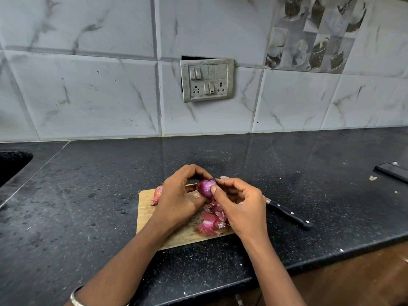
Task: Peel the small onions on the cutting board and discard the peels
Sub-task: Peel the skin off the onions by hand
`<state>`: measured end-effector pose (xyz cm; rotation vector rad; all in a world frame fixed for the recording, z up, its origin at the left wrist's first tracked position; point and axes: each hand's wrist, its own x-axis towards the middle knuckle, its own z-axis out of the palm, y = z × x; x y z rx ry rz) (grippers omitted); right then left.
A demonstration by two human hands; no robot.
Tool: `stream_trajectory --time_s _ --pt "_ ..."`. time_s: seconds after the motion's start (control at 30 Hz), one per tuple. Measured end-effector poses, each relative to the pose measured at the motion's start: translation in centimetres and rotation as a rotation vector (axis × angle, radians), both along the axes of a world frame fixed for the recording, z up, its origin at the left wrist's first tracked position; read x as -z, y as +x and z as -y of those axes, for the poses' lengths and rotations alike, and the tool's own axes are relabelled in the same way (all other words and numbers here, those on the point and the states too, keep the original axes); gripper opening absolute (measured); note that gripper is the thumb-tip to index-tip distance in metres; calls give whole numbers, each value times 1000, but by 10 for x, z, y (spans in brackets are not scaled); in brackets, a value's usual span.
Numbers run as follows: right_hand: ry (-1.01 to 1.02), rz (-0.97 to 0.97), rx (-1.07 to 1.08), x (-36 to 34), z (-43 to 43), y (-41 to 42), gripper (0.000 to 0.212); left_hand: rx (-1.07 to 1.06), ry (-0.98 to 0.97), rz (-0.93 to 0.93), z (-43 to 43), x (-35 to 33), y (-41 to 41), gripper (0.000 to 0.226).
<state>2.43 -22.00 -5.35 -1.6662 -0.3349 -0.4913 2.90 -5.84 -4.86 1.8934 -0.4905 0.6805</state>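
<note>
A small purple onion (206, 188) is held just above the wooden cutting board (146, 212). My left hand (179, 196) grips it from the left and below. My right hand (240, 206) pinches its right side with thumb and forefinger. Another onion with loose pink skin (208, 224) lies on the board near its front edge. Torn peels (213, 206) sit between it and my hands. A further unpeeled onion (157, 194) lies at the board's far left corner, partly hidden by my left hand.
A black-handled knife (289, 214) lies on the dark counter just right of the board, its blade tip (224, 177) showing behind my right hand. A dark phone (391, 171) rests far right. A sink edge (13, 164) is at the left. The counter's front edge runs lower right.
</note>
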Motion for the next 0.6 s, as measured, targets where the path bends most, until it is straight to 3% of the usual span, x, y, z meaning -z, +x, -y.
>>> stream_trajectory --time_s 0.6 --pt "-40 52 -10 6 3 5 18 -59 109 113 0 -2 -1 41"
